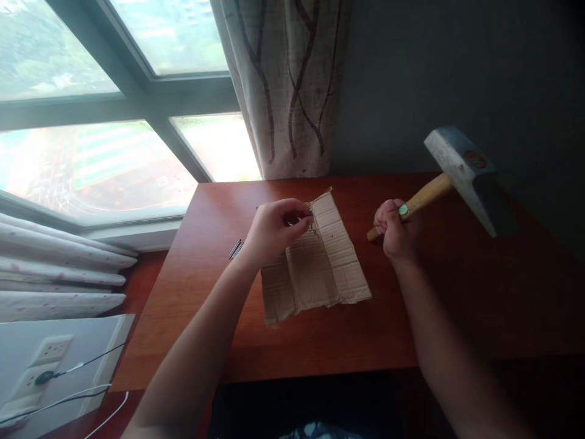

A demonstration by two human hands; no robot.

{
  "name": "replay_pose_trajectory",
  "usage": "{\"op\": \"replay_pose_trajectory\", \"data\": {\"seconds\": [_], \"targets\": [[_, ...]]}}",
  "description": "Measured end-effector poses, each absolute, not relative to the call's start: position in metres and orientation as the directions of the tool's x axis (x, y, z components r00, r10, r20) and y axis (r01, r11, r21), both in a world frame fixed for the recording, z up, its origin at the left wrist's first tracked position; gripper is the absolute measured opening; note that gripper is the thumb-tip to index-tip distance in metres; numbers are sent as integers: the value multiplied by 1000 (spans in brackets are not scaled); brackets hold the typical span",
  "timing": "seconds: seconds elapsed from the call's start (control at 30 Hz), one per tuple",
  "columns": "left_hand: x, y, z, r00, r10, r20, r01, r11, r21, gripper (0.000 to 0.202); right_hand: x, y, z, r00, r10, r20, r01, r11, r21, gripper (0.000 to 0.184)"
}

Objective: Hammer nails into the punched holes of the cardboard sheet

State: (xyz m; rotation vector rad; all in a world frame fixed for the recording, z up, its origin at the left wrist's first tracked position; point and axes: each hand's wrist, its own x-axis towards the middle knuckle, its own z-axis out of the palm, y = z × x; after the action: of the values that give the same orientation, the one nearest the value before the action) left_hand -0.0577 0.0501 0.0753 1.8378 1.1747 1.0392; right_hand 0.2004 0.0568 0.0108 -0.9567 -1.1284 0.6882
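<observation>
My right hand [393, 228] grips the wooden handle of a hammer [461, 167] near its lower end. The hammer is raised to the right, its heavy grey metal head up and away from the table. Over a creased piece of brown cardboard [315, 274], my left hand [278, 228] pinches a small nail [311, 210] between thumb and forefinger. Only a bit of the nail shows; its point is hidden. Several loose nails [236, 249] lie on the table just left of my left wrist.
The cardboard lies on a reddish-brown wooden table [183, 341]. Behind stand a patterned curtain [292, 91] and a dark wall [457, 73]. Windows [128, 152] are at the left. A wall socket [43, 372] with plugged-in cables sits at the lower left.
</observation>
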Motion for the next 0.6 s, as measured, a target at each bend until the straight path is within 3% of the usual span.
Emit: {"op": "replay_pose_trajectory", "data": {"seconds": [0.17, 0.6], "targets": [[-58, 50, 64, 243, 929, 281, 509, -368, 778, 8, 201, 58, 13, 324, 841, 432, 34, 446, -894, 61], [-58, 48, 63, 273, 918, 287, 561, -394, 728, 9, 200, 57, 10, 307, 844, 440, 46, 449, -892, 60]]}}
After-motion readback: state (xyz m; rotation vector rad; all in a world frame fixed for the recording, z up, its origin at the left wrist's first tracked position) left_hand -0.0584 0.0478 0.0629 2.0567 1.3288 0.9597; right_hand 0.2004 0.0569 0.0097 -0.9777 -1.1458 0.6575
